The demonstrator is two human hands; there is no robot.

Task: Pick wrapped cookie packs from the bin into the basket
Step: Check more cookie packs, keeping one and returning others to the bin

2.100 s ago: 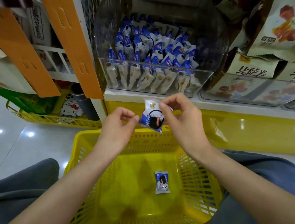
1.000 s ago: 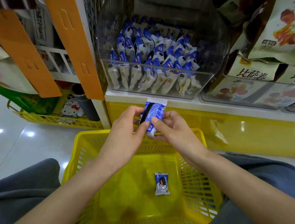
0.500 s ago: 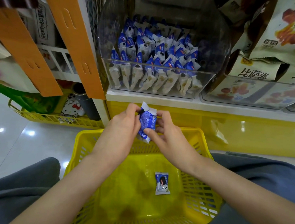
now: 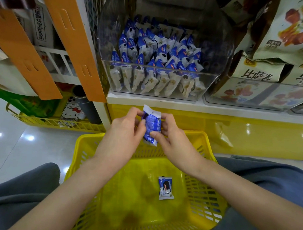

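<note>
So you pinch the blue-and-white foil-wrapped cookie pack (image 4: 151,126) between the fingers of your left hand (image 4: 125,131) and right hand (image 4: 172,138), directly above the yellow plastic mesh basket (image 4: 204,195), seemingly ready to drop it.

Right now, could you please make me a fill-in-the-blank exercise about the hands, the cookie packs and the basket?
The left hand and the right hand hold one cookie pack near the ____ basket.
Inside the basket lies exactly ____ loose pack.
The packs in the clear bin are white and ____.
Missing words: yellow; one; blue.
</note>
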